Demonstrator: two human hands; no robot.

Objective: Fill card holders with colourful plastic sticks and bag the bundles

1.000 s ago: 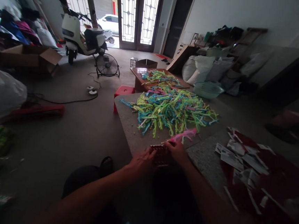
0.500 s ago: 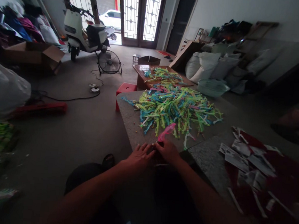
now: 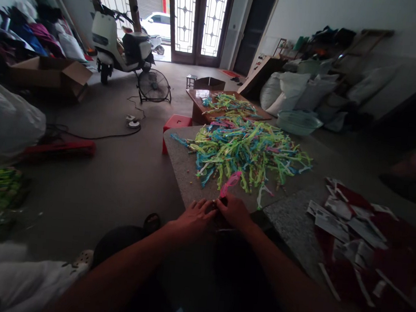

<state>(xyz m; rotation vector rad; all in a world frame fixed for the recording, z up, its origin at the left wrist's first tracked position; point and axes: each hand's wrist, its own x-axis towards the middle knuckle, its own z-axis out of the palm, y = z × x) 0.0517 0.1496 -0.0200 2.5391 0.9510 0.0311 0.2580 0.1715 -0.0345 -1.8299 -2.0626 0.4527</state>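
Note:
At the near edge of the grey stone-like table [image 3: 178,158], my two hands are close together. Pinched in my right hand [image 3: 235,211] is a pink mesh strip [image 3: 232,181], its loose end pointing up and away over the tabletop. My left hand [image 3: 196,216] lies just beside it, fingers stretched out and slightly spread, tips close to my right thumb. What is under my palms is too dark to make out. Beyond the pink strip spreads a big heap of yellow-green and blue mesh strips [image 3: 245,147], some with small beads or candies inside.
Dark red and white printed packets [image 3: 333,225] lie to the right. A second table [image 3: 197,107] with more strips, a red stool [image 3: 177,120], a floor fan [image 3: 154,85] and a scooter [image 3: 108,43] stand farther off. Someone's pale-clothed leg [image 3: 30,276] shows at lower left.
A person's pale-clothed leg and spotted shoe have come into view at lower left. My hands and the pink strip stay almost in place; the view has shifted slightly.

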